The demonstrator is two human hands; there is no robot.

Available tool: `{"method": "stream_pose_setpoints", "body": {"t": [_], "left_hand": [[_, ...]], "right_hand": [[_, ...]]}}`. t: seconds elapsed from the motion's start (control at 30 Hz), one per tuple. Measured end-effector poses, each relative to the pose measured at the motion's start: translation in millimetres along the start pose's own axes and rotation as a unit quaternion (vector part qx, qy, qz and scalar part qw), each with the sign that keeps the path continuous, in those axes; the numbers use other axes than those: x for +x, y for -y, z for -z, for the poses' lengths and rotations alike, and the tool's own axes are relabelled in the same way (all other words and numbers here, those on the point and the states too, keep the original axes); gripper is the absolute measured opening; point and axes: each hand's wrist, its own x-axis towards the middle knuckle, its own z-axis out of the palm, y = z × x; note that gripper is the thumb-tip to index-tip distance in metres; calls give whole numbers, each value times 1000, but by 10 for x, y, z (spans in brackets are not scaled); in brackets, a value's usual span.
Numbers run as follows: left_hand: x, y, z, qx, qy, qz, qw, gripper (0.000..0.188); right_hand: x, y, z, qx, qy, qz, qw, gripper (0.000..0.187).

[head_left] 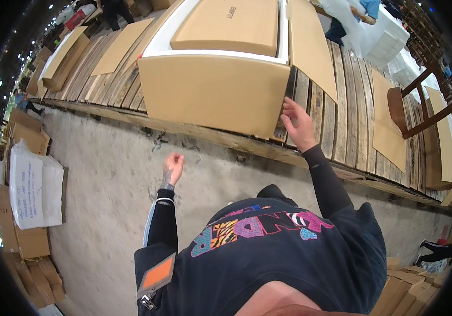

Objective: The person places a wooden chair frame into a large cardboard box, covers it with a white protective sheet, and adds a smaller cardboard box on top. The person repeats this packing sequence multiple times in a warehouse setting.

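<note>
A large cardboard box [212, 95] stands on the wooden slatted platform in front of me, its top open. White foam [215, 53] lines its walls, and a smaller brown carton or panel [226, 29] lies inside. My right hand [300, 129] is beside the box's near right corner, fingers slightly bent and apart, with nothing seen in them; whether the fingertips touch the cardboard I cannot tell. Over the floor, in front of the platform, hangs my left hand [174, 166], its fingers curled in and nothing visible in them.
The slatted platform [341, 121] runs across the view. Cardboard flaps [310, 47] spread beside the box. To the right are a brown wooden chair-like frame [415, 100] and another foam-lined box [439, 147]. Cartons and a white foam block [36, 184] are stacked left. A person [365, 16] works across the platform.
</note>
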Motion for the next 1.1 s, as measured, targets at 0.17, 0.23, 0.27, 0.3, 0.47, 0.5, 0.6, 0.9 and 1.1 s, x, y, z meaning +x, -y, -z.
{"method": "stream_pose_setpoints", "body": {"t": [0.17, 0.23, 0.27, 0.3, 0.47, 0.5, 0.6, 0.9, 1.1], "left_hand": [[1069, -515, -228, -136, -6, -76, 988, 19], [1232, -653, -333, -146, 17, -99, 984, 21], [1280, -718, -336, -151, 73, -87, 982, 23], [1304, -785, -317, -99, 96, -99, 985, 26], [1616, -1360, 192, 11, 196, -60, 979, 29], [1748, -1545, 323, -45, 238, -45, 969, 27], [2228, -2161, 792, -180, 315, -89, 928, 24], [5567, -4212, 1256, -334, 67, -345, 874, 72], [6911, -5000, -67, -239, -137, -396, 876, 83]], "right_hand": [[523, 34, -145, -30, 78, 88, 993, 28], [730, -45, -281, -23, 120, 99, 988, 22], [829, -102, -359, -13, 151, 98, 984, 23], [911, -167, -438, -14, 186, 73, 980, 26], [1155, -563, -644, -129, 238, 38, 962, 35], [1173, -618, -657, -138, 249, 37, 958, 38], [1227, -634, -629, -118, 253, 6, 960, 40], [2080, 254, -242, 122, 305, -194, 924, 48], [3058, 119, -462, 226, -25, -228, 947, 44]]}}
